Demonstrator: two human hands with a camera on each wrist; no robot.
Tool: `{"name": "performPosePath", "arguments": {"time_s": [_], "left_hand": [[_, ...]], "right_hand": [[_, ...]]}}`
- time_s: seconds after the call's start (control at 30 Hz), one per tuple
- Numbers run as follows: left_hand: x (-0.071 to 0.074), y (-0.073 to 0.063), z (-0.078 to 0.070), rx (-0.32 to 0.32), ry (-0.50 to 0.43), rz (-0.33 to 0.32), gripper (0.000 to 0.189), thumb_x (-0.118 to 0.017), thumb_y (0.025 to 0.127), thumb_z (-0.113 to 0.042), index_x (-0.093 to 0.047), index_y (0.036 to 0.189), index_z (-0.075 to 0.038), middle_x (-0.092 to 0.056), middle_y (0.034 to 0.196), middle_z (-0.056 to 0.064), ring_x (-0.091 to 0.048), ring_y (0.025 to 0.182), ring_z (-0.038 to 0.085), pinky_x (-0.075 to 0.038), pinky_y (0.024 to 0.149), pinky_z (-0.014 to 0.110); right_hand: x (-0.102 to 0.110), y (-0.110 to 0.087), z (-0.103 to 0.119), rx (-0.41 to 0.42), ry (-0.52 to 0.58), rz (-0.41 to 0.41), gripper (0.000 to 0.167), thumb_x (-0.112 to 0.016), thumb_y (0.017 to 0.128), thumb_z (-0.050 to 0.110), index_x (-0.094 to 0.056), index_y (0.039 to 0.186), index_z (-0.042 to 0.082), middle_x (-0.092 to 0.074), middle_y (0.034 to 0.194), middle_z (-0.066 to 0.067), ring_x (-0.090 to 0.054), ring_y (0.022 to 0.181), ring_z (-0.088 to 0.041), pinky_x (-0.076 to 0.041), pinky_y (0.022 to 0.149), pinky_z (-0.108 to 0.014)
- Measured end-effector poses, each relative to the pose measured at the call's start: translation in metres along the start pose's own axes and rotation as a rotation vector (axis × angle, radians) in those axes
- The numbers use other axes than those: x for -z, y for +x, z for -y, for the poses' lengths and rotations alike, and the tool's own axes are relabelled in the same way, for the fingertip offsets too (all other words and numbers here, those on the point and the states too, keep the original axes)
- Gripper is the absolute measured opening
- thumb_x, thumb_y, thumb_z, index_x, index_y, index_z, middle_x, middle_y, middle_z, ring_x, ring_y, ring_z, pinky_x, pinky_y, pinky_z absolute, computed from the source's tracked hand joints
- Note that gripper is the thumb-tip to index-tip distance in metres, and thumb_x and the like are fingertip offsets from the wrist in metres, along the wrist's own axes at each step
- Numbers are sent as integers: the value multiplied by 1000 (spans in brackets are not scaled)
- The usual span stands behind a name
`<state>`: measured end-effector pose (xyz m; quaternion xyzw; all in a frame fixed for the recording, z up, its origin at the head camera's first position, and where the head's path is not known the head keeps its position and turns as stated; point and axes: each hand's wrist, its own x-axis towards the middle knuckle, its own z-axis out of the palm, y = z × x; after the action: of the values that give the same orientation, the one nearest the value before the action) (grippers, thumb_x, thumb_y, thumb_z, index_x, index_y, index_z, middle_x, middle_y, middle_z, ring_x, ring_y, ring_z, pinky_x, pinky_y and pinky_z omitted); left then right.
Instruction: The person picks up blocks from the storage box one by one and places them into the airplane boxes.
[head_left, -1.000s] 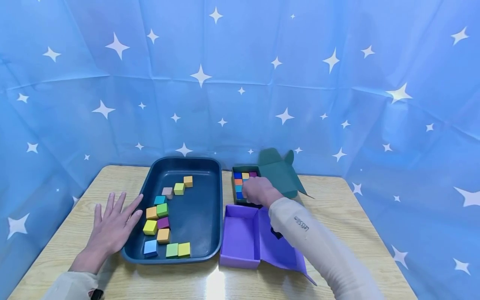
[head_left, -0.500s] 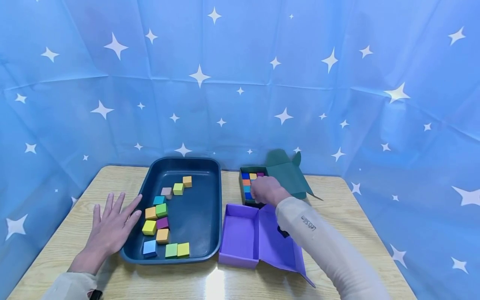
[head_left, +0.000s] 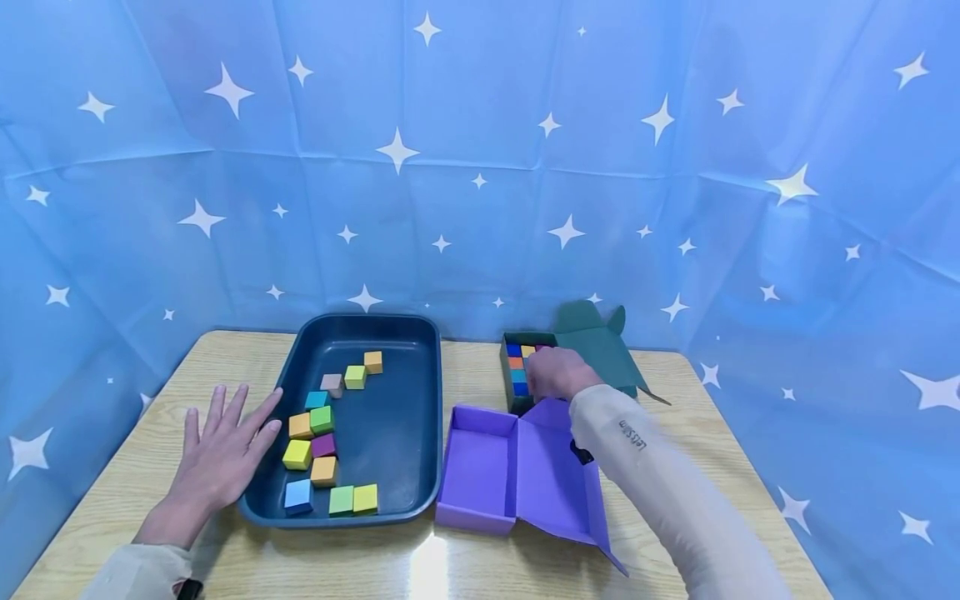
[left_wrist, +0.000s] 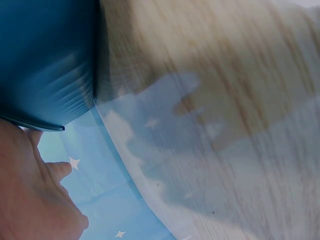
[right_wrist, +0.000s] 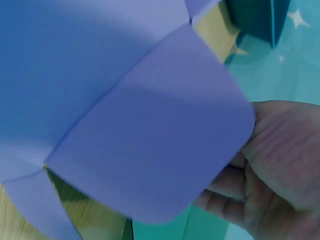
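1. The left hand [head_left: 221, 458] lay at far left, fingers straight and spread, holding nothing; its index finger and thumb met the tray's left rim. A heavy press there could have shifted or tilted the tray.
2. The deep navy-blue rectangular tray [head_left: 397, 433] stood on the pale wood-grain desk [head_left: 675, 433]. Twelve small coloured cubes [head_left: 297, 455] lay in it, mostly along its left side. A jolt to the rim would probably have scattered them.
3. The purple card box [head_left: 480, 479] stood just beside the tray, its purple hinged lid [head_left: 555, 483] folded out to the right. Nothing was seen inside it. The right forearm crossed close to this lid; a snagged sleeve could have dragged the box askew.
4. The dark-green card box [head_left: 507, 375] stood behind the purple one, its green lid [head_left: 600, 354] folded back to the right. Packed cubes [head_left: 521, 389], blue, orange, teal and others, showed along its left side.
5. The right hand [head_left: 558, 372] was bent over the front right of the green box; its fingertips were hidden, so its grip and any held thing could not be told. A sideways pull on the wall might have tipped the box and loosened the packed cubes.
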<state>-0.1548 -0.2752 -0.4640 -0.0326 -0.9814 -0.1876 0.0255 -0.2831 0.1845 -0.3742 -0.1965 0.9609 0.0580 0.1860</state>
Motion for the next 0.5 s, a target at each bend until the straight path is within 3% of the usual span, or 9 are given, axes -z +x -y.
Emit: {"name": "performPosePath", "arguments": {"time_s": [0.17, 0.27, 0.4, 0.5], "left_hand": [[0, 0, 0, -3, 2, 0, 59, -24, 104, -52, -15, 157, -29, -7, 161, 30, 23, 146, 45, 23, 108, 70], [1, 0, 0, -3, 2, -3, 59, -25, 104, -52, -16, 157, -29, -7, 160, 30, 21, 147, 47, 22, 108, 71], [1, 0, 0, -2, 3, -1, 59, -25, 104, -52, -16, 157, -28, -7, 160, 30, 20, 147, 47, 21, 108, 71], [0, 0, 0, 1, 7, 6, 59, -24, 104, -52, -16, 157, -28, -7, 160, 30, 21, 146, 47, 21, 108, 71]], "right_hand": [[-3, -2, -18, -3, 24, 8, 43, -52, 88, 7, -39, 50, 21, -22, 55, 5, -20, 54, -12, -20, 49, -26], [-6, -6, -27, 21, 46, -28, 44, -51, 85, 5, -36, 48, 21, -19, 54, 6, -16, 53, -12, -17, 49, -25], [-11, -13, -38, 56, 68, -71, 42, -57, 84, 3, -44, 48, 20, -21, 52, 7, -19, 50, -11, -17, 48, -24], [-14, -18, -46, 46, 88, -73, 36, -63, 86, 5, -59, 53, 19, -30, 51, 9, -28, 50, -10, -24, 49, -24]]}}
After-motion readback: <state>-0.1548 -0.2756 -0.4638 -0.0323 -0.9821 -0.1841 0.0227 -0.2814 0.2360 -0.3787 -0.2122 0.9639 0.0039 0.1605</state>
